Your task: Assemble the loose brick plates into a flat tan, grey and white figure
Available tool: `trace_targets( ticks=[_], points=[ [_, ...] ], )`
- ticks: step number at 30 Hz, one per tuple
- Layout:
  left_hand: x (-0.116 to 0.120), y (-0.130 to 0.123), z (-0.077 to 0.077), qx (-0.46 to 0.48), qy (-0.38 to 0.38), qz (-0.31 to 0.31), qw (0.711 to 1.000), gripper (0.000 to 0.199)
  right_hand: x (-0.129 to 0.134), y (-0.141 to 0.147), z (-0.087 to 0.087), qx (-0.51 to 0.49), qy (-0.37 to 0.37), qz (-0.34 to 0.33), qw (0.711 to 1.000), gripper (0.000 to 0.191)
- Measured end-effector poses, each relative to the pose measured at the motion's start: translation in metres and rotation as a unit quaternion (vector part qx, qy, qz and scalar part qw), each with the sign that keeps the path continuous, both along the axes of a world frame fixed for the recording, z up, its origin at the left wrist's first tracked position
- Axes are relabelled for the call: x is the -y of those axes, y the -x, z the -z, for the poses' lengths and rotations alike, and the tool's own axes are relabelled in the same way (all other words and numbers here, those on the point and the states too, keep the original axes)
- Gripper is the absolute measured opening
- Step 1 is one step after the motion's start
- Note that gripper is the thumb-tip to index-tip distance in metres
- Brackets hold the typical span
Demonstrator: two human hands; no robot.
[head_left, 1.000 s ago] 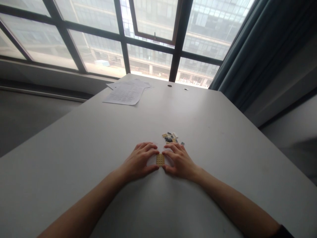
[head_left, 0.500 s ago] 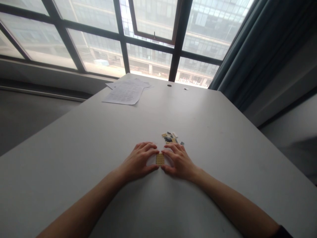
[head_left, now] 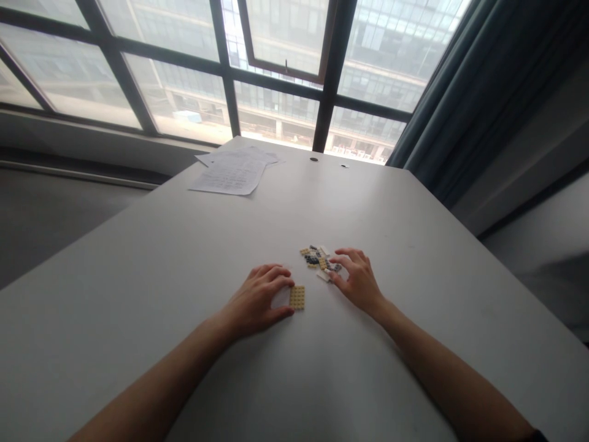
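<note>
A tan studded plate (head_left: 297,298) lies flat on the white table, just right of my left hand (head_left: 262,298). The thumb and index finger of that hand touch the plate's left corners and grip it along that side. Farther up is a small pile of building bricks (head_left: 317,258) in tan, white, black and grey. My right hand (head_left: 359,279) is at the pile's right edge with its thumb and fingers apart, close to some grey and white bricks. Nothing can be seen held in it.
Sheets of printed paper (head_left: 234,172) lie at the far left of the white table (head_left: 138,276). Two small round fittings (head_left: 313,159) are near its far edge. Behind the table are large windows, and a dark curtain (head_left: 460,92) hangs at the right.
My right hand has left the tan plate and moved up and to the right to the brick pile, uncovering more bricks. My left hand has stayed at the plate.
</note>
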State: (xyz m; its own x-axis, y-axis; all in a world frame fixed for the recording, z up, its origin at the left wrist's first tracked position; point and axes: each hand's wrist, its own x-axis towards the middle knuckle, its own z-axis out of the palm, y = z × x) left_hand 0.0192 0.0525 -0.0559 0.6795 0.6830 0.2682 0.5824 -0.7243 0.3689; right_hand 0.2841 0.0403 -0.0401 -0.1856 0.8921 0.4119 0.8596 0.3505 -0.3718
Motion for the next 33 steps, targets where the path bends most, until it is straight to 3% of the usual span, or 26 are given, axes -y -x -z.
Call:
trace_targets(
  ticks=[9,17,25,33],
  points=[
    [0.000,0.001,-0.002,-0.008,0.004,0.003,1.000,0.050,-0.035,-0.011,-0.008,0.062,0.058,-0.078,0.993,0.031],
    [0.001,0.002,-0.001,-0.007,-0.004,0.002,1.000,0.049,-0.041,-0.001,-0.014,0.118,0.094,-0.107,0.983,0.028],
    [0.000,0.002,0.001,0.000,-0.008,0.002,1.000,0.048,-0.038,-0.003,-0.009,0.113,0.078,-0.087,0.987,0.027],
    [0.000,0.001,0.000,0.006,-0.005,-0.015,1.000,0.047,-0.026,-0.015,-0.004,0.052,0.007,-0.043,0.998,0.025]
  ],
)
